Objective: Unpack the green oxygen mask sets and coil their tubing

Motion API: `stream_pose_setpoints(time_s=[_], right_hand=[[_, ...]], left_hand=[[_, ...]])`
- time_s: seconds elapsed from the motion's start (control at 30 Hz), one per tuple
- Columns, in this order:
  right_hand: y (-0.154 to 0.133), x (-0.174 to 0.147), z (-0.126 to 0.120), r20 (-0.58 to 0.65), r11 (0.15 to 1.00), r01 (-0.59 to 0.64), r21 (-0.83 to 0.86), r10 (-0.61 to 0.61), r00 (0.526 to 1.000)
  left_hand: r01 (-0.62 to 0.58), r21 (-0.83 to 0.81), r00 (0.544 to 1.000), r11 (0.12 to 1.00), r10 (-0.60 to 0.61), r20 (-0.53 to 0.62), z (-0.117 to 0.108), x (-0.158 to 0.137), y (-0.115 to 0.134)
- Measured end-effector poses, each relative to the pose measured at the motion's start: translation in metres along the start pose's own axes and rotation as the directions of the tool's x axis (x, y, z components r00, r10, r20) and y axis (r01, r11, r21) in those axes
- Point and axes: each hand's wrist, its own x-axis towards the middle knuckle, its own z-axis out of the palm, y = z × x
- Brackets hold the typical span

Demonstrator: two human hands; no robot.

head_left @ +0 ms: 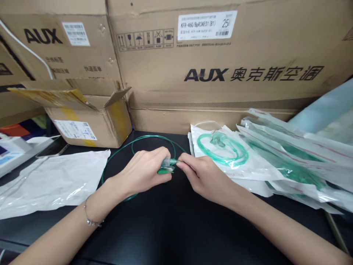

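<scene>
My left hand (147, 167) is wrapped around a clear green oxygen mask (165, 170), whose body is mostly hidden by the fingers. A clear connector (167, 161) sticks out of this grip toward the right. With thumb and forefinger, my right hand (205, 176) pinches the end of green tubing (154, 137), right at the connector's tip. Whether tube and connector are fully joined cannot be made out. The rest of the tubing loops loosely over the black table behind my hands.
At the right lie packaged masks (220, 149) and a pile of similar white pouches (300, 158). A white pouch (55, 184) lies at the left. An open cardboard box (107, 121) stands behind it, and large cartons (234, 55) line the back. A phone (53, 147) lies left.
</scene>
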Motion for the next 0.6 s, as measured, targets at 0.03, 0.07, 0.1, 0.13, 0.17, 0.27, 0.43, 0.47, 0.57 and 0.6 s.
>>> stream_pose_setpoints(time_s=[0.03, 0.07, 0.1, 0.13, 0.17, 0.27, 0.43, 0.47, 0.57, 0.6], right_hand=[[0.0, 0.001, 0.002, -0.007, 0.998, -0.029, 0.05, 0.029, 1.0], [-0.001, 0.002, 0.004, 0.002, 0.994, -0.061, 0.093, 0.062, 0.998], [-0.001, 0.003, 0.006, 0.024, 0.987, -0.096, 0.128, 0.093, 0.995], [0.0, 0.004, 0.007, 0.055, 0.979, -0.131, 0.158, 0.124, 0.991], [0.0, 0.005, 0.007, 0.089, 0.968, -0.165, 0.186, 0.151, 0.985], [0.002, 0.007, 0.006, 0.162, 0.936, -0.244, 0.254, 0.207, 0.965], [0.0, 0.007, -0.003, 0.172, 0.922, -0.238, 0.306, 0.192, 0.966], [-0.001, 0.006, -0.005, 0.157, 0.927, -0.221, 0.302, 0.18, 0.971], [-0.003, 0.003, -0.009, 0.068, 0.955, -0.164, 0.248, 0.152, 0.986], [-0.003, 0.003, -0.009, 0.034, 0.962, -0.156, 0.224, 0.152, 0.988]], left_hand=[[-0.015, 0.074, 1.0, 0.997, 0.016, -0.007, 0.0, 0.0, 0.0], [-0.036, 0.141, 0.999, 0.989, 0.037, -0.007, 0.0, 0.0, -0.001], [-0.058, 0.199, 0.998, 0.978, 0.059, -0.002, 0.0, 0.0, -0.001], [-0.077, 0.246, 0.997, 0.966, 0.078, 0.004, 0.001, 0.0, -0.002], [-0.092, 0.279, 0.996, 0.956, 0.093, 0.012, 0.001, 0.0, -0.002], [-0.116, 0.304, 0.993, 0.946, 0.111, 0.033, 0.003, 0.0, -0.003], [-0.102, 0.203, 0.994, 0.974, 0.11, -0.027, 0.002, -0.001, -0.005], [-0.099, 0.164, 0.993, 0.981, 0.108, -0.046, -0.001, -0.002, -0.006], [-0.127, -0.051, 0.988, 0.991, 0.122, -0.091, -0.011, -0.005, -0.012], [-0.147, -0.147, 0.985, 0.978, 0.131, -0.108, -0.015, -0.006, -0.015]])
